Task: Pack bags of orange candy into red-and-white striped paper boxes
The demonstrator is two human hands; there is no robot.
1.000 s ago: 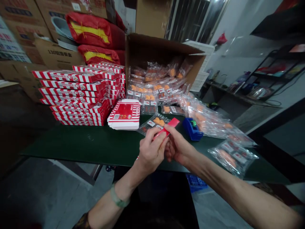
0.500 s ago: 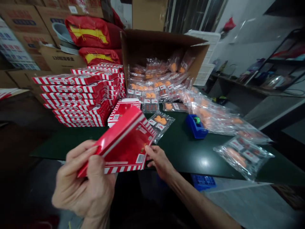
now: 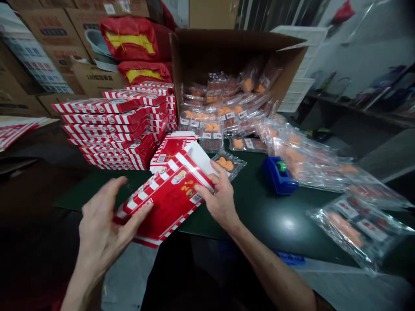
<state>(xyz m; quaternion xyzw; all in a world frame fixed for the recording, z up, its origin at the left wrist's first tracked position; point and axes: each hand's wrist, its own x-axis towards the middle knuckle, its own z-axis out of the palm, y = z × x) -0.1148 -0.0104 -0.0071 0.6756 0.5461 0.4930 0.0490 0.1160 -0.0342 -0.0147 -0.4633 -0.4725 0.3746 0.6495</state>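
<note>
A red and white striped carton (image 3: 165,198), opened out into a box shape, is held over the front edge of the dark green table (image 3: 266,216). My left hand (image 3: 103,224) has its fingers spread and presses the carton's near left end. My right hand (image 3: 220,194) grips the carton's far right end, fingers curled over the edge beside a white flap. Just behind the carton lies a stack of flat folded cartons (image 3: 171,147) and a clear packet of orange snacks (image 3: 228,163).
Filled striped boxes (image 3: 110,129) are stacked at the left. An open cardboard box (image 3: 227,56) spills clear snack packets (image 3: 292,147) across the table to the right. A blue tape dispenser (image 3: 279,176) sits mid-table. More packets (image 3: 356,224) lie near the right edge.
A flat carton held edge-on between both hands has been spread open into a box. My left hand slid to its left end, my right hand to its right end.
</note>
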